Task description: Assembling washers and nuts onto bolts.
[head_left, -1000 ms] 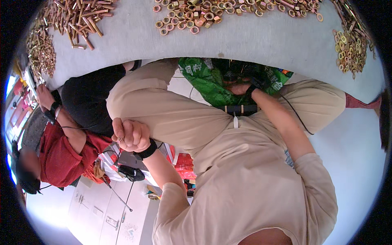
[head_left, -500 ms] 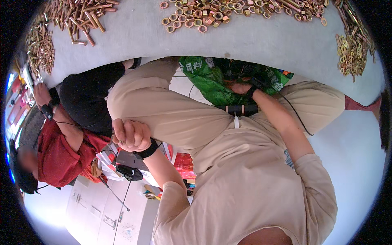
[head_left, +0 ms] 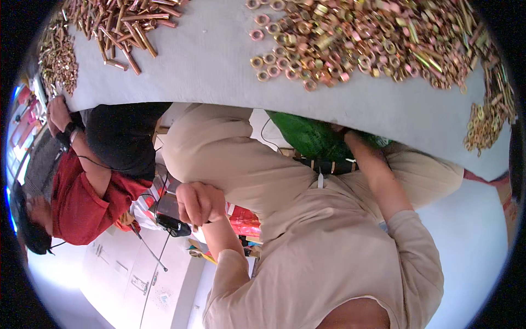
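Note:
My left hand is closed in a fist beside my left thigh, away from the table. A small dark bit shows at its fingertips, too small to name. Under the table edge, my right forearm reaches to a green plastic bag between my legs. The table hides most of my right hand, fingers included. Above, on the grey table, lies a broad heap of brass-coloured hex nuts. To its left is a pile of long copper-coloured bolts.
More small fasteners lie at the table's far left, and flat washers at its right end. A person in a red shirt sits at my left, their hands at the table edge. A white cabinet stands behind.
My left hand has shifted right and down in the picture, still closed. My right hand is now mostly hidden by the table edge. The view has tilted, showing more of the nut heap.

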The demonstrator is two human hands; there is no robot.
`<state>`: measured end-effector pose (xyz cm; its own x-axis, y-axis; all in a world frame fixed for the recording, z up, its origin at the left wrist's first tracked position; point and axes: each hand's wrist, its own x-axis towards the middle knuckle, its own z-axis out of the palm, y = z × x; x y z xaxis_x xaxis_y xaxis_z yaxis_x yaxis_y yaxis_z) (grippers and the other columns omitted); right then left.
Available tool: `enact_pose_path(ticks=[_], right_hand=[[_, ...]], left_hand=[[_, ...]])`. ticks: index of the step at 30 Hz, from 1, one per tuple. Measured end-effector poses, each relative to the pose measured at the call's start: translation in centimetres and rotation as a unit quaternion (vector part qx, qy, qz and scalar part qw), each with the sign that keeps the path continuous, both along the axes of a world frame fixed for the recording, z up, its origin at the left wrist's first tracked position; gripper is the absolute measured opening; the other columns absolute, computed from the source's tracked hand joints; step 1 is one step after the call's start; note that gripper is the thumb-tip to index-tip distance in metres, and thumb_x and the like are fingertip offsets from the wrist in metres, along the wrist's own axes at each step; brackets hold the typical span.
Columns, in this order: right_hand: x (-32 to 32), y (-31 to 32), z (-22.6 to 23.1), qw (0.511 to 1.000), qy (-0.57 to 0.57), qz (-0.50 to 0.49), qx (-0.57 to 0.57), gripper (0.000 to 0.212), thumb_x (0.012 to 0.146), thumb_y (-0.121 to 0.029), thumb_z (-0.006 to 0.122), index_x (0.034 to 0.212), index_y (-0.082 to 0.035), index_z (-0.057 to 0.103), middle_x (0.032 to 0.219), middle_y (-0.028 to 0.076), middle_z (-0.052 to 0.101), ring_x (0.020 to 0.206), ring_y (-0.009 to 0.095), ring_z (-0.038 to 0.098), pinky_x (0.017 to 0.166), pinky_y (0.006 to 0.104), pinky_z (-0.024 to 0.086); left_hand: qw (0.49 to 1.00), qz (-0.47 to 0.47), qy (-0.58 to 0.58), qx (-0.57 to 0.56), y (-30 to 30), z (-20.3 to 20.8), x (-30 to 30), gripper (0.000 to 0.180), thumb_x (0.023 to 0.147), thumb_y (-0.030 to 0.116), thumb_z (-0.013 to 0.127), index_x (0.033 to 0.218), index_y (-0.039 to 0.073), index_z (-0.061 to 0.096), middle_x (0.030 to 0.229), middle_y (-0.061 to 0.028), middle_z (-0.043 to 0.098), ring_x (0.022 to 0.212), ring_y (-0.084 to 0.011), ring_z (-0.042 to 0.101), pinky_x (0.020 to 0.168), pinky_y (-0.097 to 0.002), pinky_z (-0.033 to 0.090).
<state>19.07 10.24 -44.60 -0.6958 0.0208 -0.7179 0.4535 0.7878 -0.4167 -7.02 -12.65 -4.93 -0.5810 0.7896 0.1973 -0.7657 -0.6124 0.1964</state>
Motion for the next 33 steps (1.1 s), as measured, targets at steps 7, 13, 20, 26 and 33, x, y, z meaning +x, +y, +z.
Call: enact_pose_path(ticks=[7, 13, 20, 26, 33], right_hand=[[-0.5, 2.7, 2.0, 0.995, -0.062, 0.081, -0.014, 0.039, 0.086, -0.024, 0.046, 0.118, -0.002, 0.047, 0.119, 0.020, 0.046, 0.114, 0.034, 0.041, 0.100, 0.0401, 0.029], [-2.3, 3.8, 4.7, 0.987, -0.083, 0.118, -0.066, 0.044, 0.086, -0.029, 0.047, 0.120, -0.002, 0.046, 0.125, 0.020, 0.042, 0.117, 0.034, 0.039, 0.102, 0.0407, 0.028], [-9.3, 3.0, 21.0, 0.934, -0.014, -0.117, -0.336, 0.050, 0.085, -0.014, 0.052, 0.132, -0.008, 0.037, 0.136, 0.011, 0.036, 0.124, 0.026, 0.034, 0.104, 0.0349, 0.024], [-8.7, 5.2, 31.4, 0.733, -0.013, -0.382, -0.562, 0.046, 0.086, -0.004, 0.051, 0.130, -0.004, 0.037, 0.134, 0.009, 0.038, 0.124, 0.021, 0.036, 0.103, 0.0338, 0.029], [-6.9, 3.3, 29.5, 0.691, -0.019, -0.572, -0.442, 0.021, 0.082, 0.001, 0.051, 0.102, -0.001, 0.047, 0.095, 0.008, 0.052, 0.088, 0.019, 0.057, 0.075, 0.0269, 0.047]], left_hand=[[0.991, -0.063, 0.066, 0.101, 1.5, -1.2, -1.5, 0.020, 0.085, 0.009, 0.054, 0.090, -0.010, 0.057, 0.070, -0.0109, 0.056, 0.041, -0.0145, 0.049, 0.035, -0.0268, 0.038], [0.994, -0.040, 0.055, 0.089, 1.9, -1.0, -1.2, 0.022, 0.086, 0.011, 0.053, 0.088, -0.011, 0.057, 0.069, -0.0116, 0.056, 0.040, -0.0141, 0.048, 0.034, -0.0263, 0.036], [0.999, -0.004, 0.007, 0.043, 0.4, -0.1, 0.5, 0.008, 0.070, -0.005, 0.057, 0.073, -0.012, 0.058, 0.057, -0.0108, 0.054, 0.037, -0.0139, 0.045, 0.030, -0.0248, 0.031], [0.990, 0.071, -0.104, -0.066, 0.5, 0.4, 1.6, 0.008, 0.080, -0.001, 0.053, 0.075, -0.004, 0.047, 0.052, -0.0062, 0.043, 0.035, -0.0082, 0.030, 0.028, -0.0213, 0.021], [0.996, 0.035, -0.041, -0.073, -0.9, -0.7, 1.2, 0.020, 0.089, 0.015, 0.052, 0.084, 0.000, 0.041, 0.061, -0.0029, 0.038, 0.040, -0.0049, 0.025, 0.031, -0.0187, 0.019]])
